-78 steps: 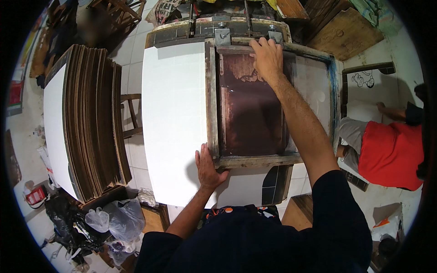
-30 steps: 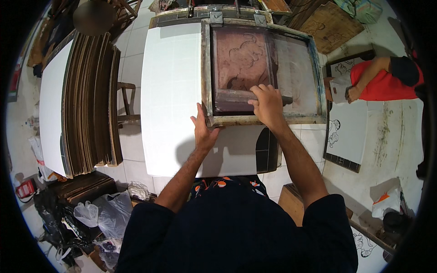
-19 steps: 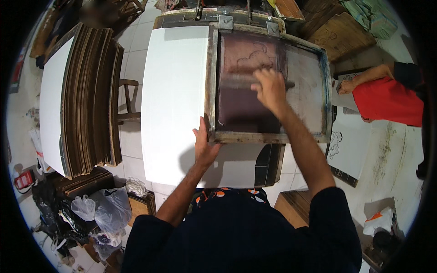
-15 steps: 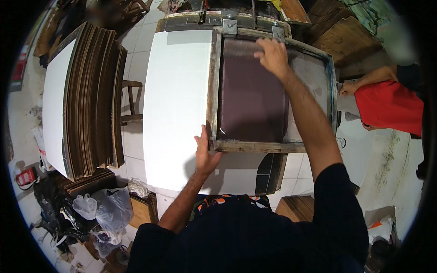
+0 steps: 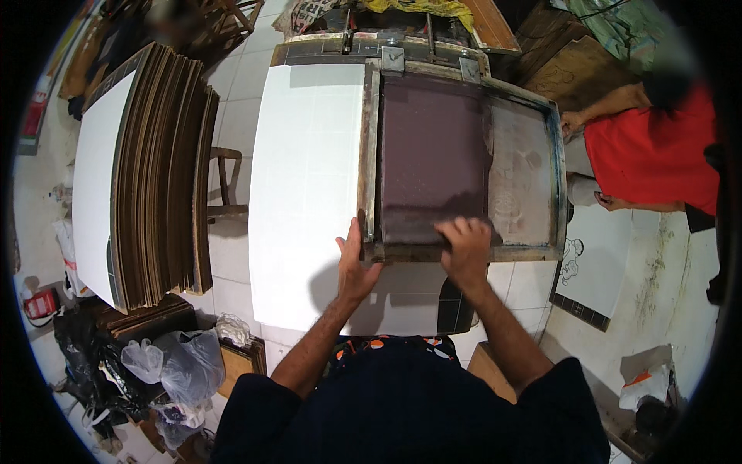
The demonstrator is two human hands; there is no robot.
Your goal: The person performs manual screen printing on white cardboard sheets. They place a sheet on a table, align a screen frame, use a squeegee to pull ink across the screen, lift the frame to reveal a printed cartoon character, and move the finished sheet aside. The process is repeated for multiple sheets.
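1. The right hand (image 5: 466, 246) is closed from above, its fingers curled narrowly over a dark bar (image 5: 411, 225). The bar lies under and to the left of these fingers, crosswise near the near rail of a wooden frame (image 5: 369, 155); by this overhand hold, pressure can presumably be applied by one hand alone. The bar's lower edge is blurred.

2. The left hand (image 5: 356, 271) is set against the frame's near left corner. Its fingers are extended and its thumb is spread wide; nothing is grasped, and the frame is probably steadied by this contact.

3. Beyond the right fingers, the purple-brown mesh (image 5: 437, 147) is stretched within the frame; to their right and farther off, a paler panel (image 5: 522, 166) is seen.

4. Left of the left fingers, a white sheet (image 5: 305, 193) is spread, partly covered by the frame.

5. Well beyond both sets of fingers, two metal brackets (image 5: 393, 59) are fixed at the frame's far rail, apparently so that its position is held.
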